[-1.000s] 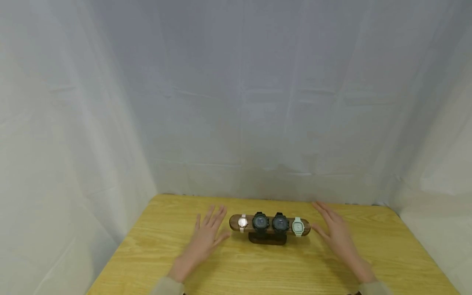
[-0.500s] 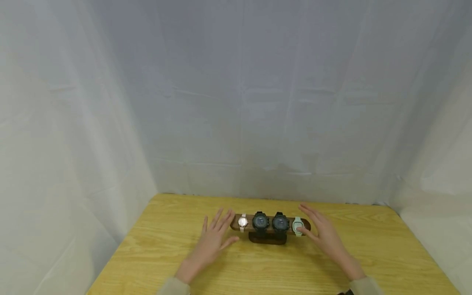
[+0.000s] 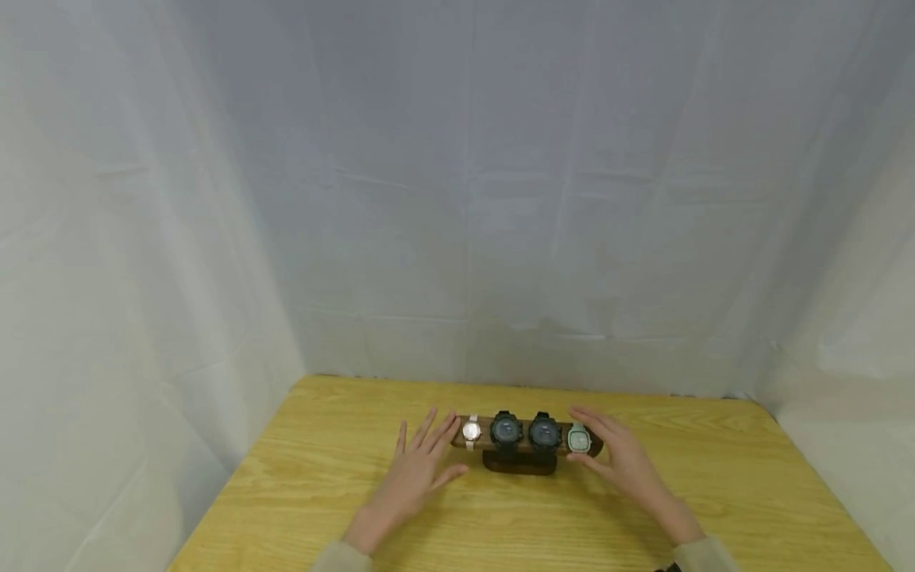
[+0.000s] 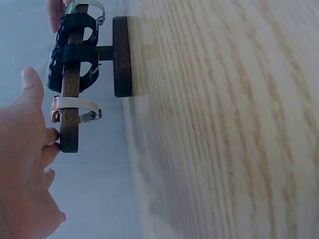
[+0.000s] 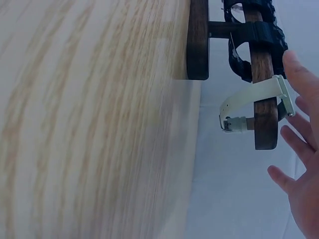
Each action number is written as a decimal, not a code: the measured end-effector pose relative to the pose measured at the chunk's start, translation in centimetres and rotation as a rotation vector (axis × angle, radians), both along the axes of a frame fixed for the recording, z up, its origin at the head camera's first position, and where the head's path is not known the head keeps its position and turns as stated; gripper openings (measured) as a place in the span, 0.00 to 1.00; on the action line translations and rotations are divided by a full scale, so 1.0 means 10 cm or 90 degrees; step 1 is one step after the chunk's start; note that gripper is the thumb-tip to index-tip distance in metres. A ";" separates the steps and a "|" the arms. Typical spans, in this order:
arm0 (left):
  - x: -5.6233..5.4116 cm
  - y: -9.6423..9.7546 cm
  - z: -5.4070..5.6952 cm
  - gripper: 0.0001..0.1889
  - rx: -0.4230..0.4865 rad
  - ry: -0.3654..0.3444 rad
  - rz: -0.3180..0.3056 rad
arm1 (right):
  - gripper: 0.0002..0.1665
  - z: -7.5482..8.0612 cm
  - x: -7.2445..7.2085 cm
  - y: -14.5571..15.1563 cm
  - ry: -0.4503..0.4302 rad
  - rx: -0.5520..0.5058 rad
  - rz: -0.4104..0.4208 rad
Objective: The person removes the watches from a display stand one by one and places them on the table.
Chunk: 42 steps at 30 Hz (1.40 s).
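The step in hand seems a reach for the mint watch [image 3: 579, 440] at the right end of the wooden stand [image 3: 519, 463], the right hand [image 3: 623, 461] parted around it near and far, the left hand [image 3: 411, 477] spread wide by the left end, so the next move probably calls for a light pinch

Grained wooden stand [image 4: 71, 82], 2 matt plastic-looking black watches [image 3: 507, 430]

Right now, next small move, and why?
I'd probably close the right hand on the mint-green wristwatch: thumb and fingers bracket it in the head view, and the left hand is at the opposite end of the wooden watch stand.
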State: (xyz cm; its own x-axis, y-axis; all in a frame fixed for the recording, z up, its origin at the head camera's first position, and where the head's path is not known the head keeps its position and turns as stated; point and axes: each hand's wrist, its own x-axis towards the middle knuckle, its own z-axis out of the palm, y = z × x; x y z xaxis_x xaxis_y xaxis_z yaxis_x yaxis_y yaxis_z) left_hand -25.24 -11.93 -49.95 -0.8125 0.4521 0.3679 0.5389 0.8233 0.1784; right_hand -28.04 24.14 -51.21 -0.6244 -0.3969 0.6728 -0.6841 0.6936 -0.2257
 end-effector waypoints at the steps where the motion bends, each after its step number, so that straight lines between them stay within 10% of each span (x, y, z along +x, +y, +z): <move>1: 0.00 0.00 0.00 0.37 0.001 0.000 0.000 | 0.47 -0.01 0.00 0.00 0.001 0.002 0.003; 42: 0.01 -0.01 -0.02 0.40 -0.014 -0.008 0.004 | 0.46 -0.03 -0.02 0.07 0.014 0.056 -0.001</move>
